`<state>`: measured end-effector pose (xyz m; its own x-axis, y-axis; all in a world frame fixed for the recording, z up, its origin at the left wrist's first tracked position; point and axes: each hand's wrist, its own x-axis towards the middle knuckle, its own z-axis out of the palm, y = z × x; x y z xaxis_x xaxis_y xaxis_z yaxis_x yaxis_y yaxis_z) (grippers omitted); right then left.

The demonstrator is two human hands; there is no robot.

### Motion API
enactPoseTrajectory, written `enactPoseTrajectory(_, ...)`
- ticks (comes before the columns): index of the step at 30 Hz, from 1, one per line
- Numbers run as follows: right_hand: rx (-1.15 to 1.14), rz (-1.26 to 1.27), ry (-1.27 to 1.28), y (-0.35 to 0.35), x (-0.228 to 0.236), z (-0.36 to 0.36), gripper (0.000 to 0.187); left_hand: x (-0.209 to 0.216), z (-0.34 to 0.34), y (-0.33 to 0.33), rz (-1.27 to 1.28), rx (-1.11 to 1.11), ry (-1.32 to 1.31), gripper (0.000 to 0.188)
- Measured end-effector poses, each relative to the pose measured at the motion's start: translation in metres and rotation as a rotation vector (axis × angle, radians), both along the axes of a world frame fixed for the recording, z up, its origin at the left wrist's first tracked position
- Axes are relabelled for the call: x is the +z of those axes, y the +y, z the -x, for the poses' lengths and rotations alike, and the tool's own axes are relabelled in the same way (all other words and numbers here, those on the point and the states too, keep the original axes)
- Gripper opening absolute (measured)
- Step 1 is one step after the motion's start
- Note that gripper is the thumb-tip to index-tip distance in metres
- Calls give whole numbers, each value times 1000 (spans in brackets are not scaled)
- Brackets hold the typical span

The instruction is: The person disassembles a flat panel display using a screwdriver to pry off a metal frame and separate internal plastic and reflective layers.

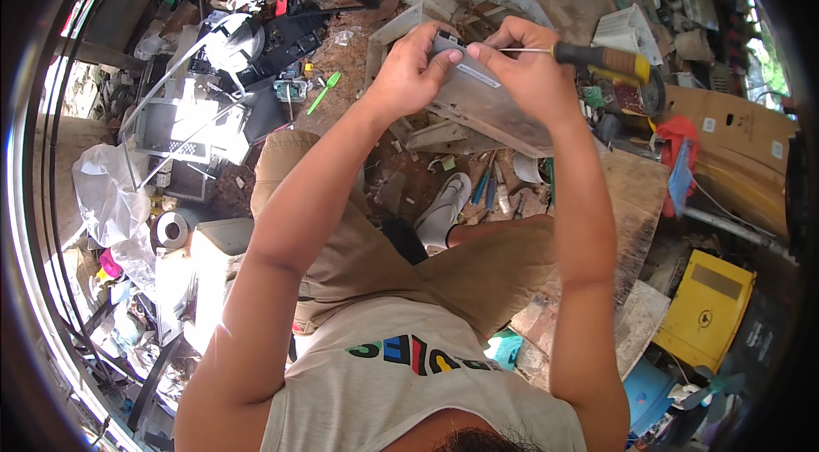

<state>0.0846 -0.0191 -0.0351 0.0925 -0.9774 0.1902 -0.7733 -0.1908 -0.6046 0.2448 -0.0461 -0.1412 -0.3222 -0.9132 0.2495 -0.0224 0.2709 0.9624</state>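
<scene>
One small grey part (447, 43), dark at the tip, between the thumb and fingers of the left hand (415, 70). At the right side of the same part, or just beside it, the thumb and fingers of the right hand (533, 68), closed in a pinch; hard to tell exactly on what. Tucked in that right hand too, a screwdriver (600, 59), with the slim shaft across the fingers and the dark, brown and yellow handle out to the right. Just below, a flat grey panel (495, 115) with a pale label strip (479, 75), tilted within or against a pale many-sided frame (426, 10); not clear whether joined to the grey part or only behind it.

Probably best here to steady the part with the left hand alone and leave the finer moves to the right fingertips. Pinch near the edge, not across the dark tip, and press straight rather than with a twist. Watch the long handle: easy to knock against the frame, or to swing with the shaft toward the left thumb. For freer fingertips, consider laying the screwdriver down near the blue-handled tools (490, 192) beside the shoe (452, 196). Before any turning, seat the blade squarely, push first, rotate second, and brace the panel for less wobble.
</scene>
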Motion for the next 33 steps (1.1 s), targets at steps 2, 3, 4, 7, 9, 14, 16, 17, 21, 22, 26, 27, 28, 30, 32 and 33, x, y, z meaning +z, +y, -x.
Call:
enactPoseTrajectory(2, 71, 71, 51, 1, -1, 0, 15, -1, 2, -1, 4, 13, -1, 26)
enactPoseTrajectory(3, 99, 243, 114, 8, -9, -2, 15, -2, 2, 0, 35, 27, -26, 23)
enactPoseTrajectory(4, 132, 416, 179, 13, -20, -2, 15, -3, 3, 0, 67, 45, -50, 21)
enactPoseTrajectory(7, 155, 685, 208, 24, -47, 3, 19, -5, 7, -1, 85, 29, -8, 19)
enactPoseTrajectory(9, 139, 752, 118, 20, -58, 3, 21, -8, 7, 2, 43, 5, 20, 19)
enactPoseTrajectory(14, 226, 700, 99, 15, -54, 8, 24, 3, 2, 2, 75, -11, 4, 19)
enactPoseTrajectory(16, 232, 660, 113, 14, -50, 9, 24, 0, 3, -1, 68, -13, -8, 19)
enactPoseTrajectory(17, 225, 646, 113, 14, -49, 9, 24, 0, 4, -2, 66, -15, -15, 18)
enactPoseTrajectory(21, 177, 764, 210, 17, -59, 5, 24, 2, 5, -2, 67, -14, -4, 17)
enactPoseTrajectory(22, 153, 796, 217, 17, -62, 3, 26, 3, 5, 0, 65, -2, 3, 17)
enactPoseTrajectory(26, 31, 879, 220, 18, -71, -8, 28, 0, 12, -1, 84, 25, 59, 16)
enactPoseTrajectory(27, -7, 888, 216, 18, -73, -11, 27, -1, 12, -1, 72, 29, 46, 17)
enactPoseTrajectory(28, -26, 856, 207, 19, -73, -13, 25, 1, 11, 0, 60, 32, 33, 17)
enactPoseTrajectory(30, -67, 793, 191, 21, -68, -16, 21, 2, 10, 1, 62, 35, 15, 18)
enactPoseTrajectory(32, -85, 645, 234, 23, -53, -17, 19, 3, 9, 0, 90, 41, 8, 19)
enactPoseTrajectory(33, -95, 570, 255, 22, -43, -17, 19, 2, 9, -1, 91, 35, 2, 20)
